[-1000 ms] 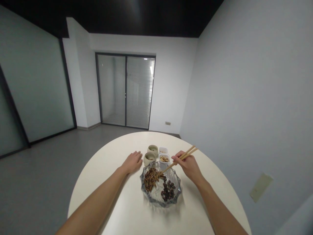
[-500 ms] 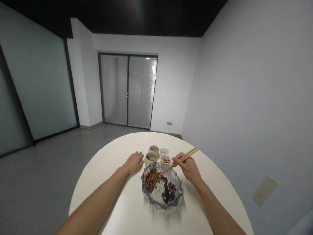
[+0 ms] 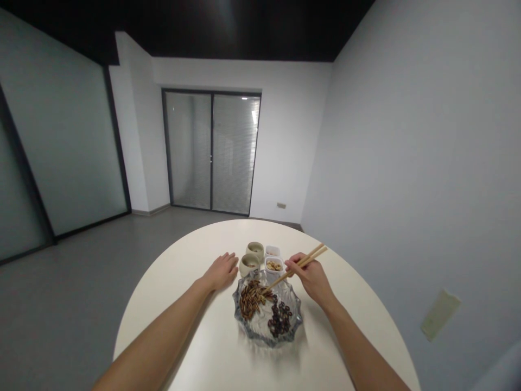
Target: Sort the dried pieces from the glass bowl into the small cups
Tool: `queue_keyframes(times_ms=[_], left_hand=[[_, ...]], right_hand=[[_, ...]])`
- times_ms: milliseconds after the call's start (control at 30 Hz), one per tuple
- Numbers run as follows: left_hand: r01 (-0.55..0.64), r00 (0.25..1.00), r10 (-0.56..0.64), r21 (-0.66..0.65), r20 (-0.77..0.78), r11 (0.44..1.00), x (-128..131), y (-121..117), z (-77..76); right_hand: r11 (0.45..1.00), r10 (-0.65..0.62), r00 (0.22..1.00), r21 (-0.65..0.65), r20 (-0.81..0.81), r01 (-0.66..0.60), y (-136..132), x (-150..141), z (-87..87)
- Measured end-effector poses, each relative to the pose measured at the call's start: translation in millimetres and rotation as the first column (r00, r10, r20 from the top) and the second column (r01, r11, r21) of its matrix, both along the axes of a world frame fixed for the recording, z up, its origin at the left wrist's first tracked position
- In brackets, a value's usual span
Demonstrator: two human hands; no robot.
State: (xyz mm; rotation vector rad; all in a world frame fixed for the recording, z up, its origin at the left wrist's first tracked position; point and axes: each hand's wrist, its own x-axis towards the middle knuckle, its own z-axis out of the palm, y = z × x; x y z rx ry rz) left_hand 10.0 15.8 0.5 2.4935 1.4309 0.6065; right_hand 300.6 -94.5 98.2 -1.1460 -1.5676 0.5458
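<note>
Bowl on table, one pile inside left, another pile inside right. Behind bowl: near cup, far cup behind it; near tub and far tub right of cups, also front-to-back.

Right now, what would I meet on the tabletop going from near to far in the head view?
Glass bowl → nearer green cup → farther green cup.

The chopsticks' tips blur among brown pieces; both forearms are cut off.
</note>
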Motion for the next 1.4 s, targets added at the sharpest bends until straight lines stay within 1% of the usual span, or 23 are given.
queue_keyframes(times_ms=[167,300,400,567,667,833,933,1100,1167,1300,1400], left_hand=[[-0.013,1.0,0.013,0.0,-0.028,1.0,0,-1,-0.1],[-0.009,0.999,0.01,0.007,-0.039,1.0,1,-2,1.1],[-0.003,1.0,0.003,0.016,-0.028,1.0,1,0,-0.4],[0.009,1.0,-0.009,0.016,-0.009,1.0,-1,2,-3.4],[0.005,1.0,-0.005,0.012,-0.007,1.0,-1,2,-2.1],[-0.003,0.999,0.003,0.001,-0.048,1.0,0,-1,1.9],[0.0,0.999,0.001,0.005,-0.052,1.0,0,0,1.1],[-0.001,1.0,0.001,0.006,-0.031,1.0,-1,1,-1.2],[0.002,0.999,-0.001,0.009,-0.044,1.0,-1,1,-0.4],[-0.005,0.993,0.008,0.029,-0.115,1.0,0,-2,2.5],[-0.01,0.987,0.017,0.047,-0.16,0.999,1,-3,4.6]], right_hand=[[0.997,0.079,0.997,-0.008,0.001,-0.079,-1,5,-0.7],[0.99,0.139,0.987,-0.005,0.075,-0.139,-3,10,-1.7],[0.99,0.137,0.986,0.008,0.1,-0.138,-3,13,-1.1],[0.992,0.127,0.99,0.008,0.056,-0.127,-3,16,1.7],[0.991,0.134,0.987,-0.006,0.083,-0.134,-4,18,4.0],[0.987,0.16,0.982,0.002,0.103,-0.161,-10,19,9.6],[0.984,0.179,0.971,-0.034,0.16,-0.175,-15,19,12.6],[0.982,0.189,0.931,-0.089,0.313,-0.169,-20,20,13.3],[0.981,0.191,0.923,-0.105,0.334,-0.165,-20,21,12.2],[0.983,0.169,0.93,-0.122,0.326,-0.136,-17,20,9.1],[0.981,0.176,0.927,-0.141,0.332,-0.135,-16,18,7.4]])
